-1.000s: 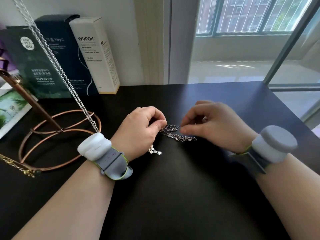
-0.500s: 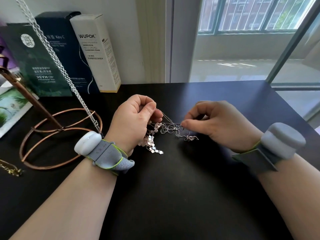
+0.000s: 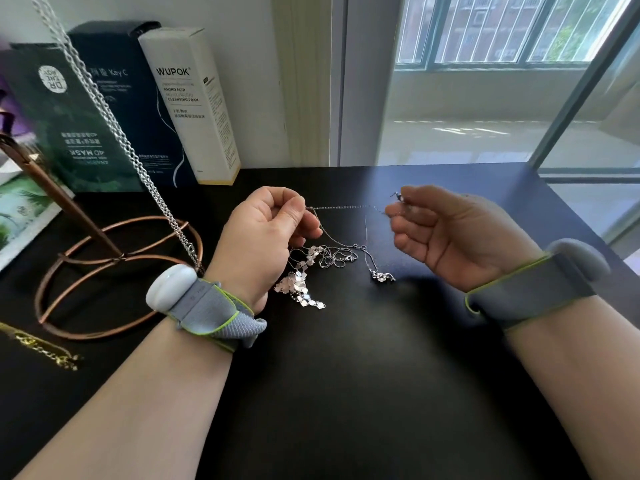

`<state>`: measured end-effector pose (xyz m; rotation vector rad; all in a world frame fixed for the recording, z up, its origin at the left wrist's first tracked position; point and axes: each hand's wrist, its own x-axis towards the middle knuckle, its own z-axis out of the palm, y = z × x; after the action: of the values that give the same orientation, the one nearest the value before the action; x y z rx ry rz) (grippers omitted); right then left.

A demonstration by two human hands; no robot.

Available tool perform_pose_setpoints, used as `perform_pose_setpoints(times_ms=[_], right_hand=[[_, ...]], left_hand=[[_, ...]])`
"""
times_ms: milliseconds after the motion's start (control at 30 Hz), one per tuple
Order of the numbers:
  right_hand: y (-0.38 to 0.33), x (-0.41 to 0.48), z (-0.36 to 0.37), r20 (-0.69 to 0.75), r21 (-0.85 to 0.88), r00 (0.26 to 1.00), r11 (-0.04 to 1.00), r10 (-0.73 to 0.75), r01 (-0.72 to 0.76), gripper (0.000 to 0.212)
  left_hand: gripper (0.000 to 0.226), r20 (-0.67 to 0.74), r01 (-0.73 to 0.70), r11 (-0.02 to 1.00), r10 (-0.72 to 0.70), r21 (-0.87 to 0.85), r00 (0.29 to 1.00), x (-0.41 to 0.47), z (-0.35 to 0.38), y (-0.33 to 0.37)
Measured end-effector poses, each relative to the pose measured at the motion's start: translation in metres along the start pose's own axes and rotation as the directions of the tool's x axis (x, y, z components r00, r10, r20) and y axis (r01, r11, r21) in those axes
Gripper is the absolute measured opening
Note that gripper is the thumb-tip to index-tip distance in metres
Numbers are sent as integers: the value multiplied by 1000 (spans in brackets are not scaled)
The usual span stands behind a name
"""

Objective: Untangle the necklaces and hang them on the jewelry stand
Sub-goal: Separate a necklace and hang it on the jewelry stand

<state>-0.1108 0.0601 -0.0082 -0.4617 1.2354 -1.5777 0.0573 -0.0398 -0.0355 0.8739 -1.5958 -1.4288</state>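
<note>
1. the tangled necklaces are lying in a loose silver heap on the black table, between the two hands and partly under the left one. a strand of small square plates is trailing toward the person.
2. one thin chain is stretching taut from hand to hand above the heap, and a small pendant is resting on the table to the right of the heap.
3. the left hand is curling its fingers and pinching that thin chain between thumb and forefinger.
4. the right hand is facing palm-up with bent fingers, pinching the chain's other end at its fingertips.
5. both wrists are wearing grey bands edged in green.
6. the copper jewelry stand is standing just left of the left wrist, and a heavier silver chain is hanging down across it toward its ring base.
7. a gold chain is lying on the table in front of the stand.
8. a white box, a dark blue box and a green box are standing against the wall behind it.
</note>
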Motion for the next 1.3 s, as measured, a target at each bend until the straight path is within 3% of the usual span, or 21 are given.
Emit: perform_pose_setpoints(times_ms=[167,500,767,867,1000,1167,1300], right_hand=[[-3,6,-9,63,137,994,986,86,-94,7],[-3,12,-18,41,390,999,920,25,-39,10],[-11,10,-22,78,433,997,901,-1,-33,11],[-11,11,-24,75,370,997,929,-1,-27,10],[-9,14,-26,-5,88,999,995,-38,38,9],[-2,17,-25,-115,-120,974,976,-193,179,6],[0,17,-27,-181,-202,944,949,-278,241,5]], left_hand=[[15,-6,-6,1000,6,19,1000,1,-1,-3],[12,173,-33,997,45,-74,984,-6,6,2],[14,208,-16,996,33,-83,977,-9,8,4],[13,211,6,996,14,-91,977,-9,8,5],[6,224,9,999,2,-49,975,-10,6,5],[25,175,-127,948,77,292,982,-12,0,2],[13,110,-167,864,130,474,985,-14,0,1]])
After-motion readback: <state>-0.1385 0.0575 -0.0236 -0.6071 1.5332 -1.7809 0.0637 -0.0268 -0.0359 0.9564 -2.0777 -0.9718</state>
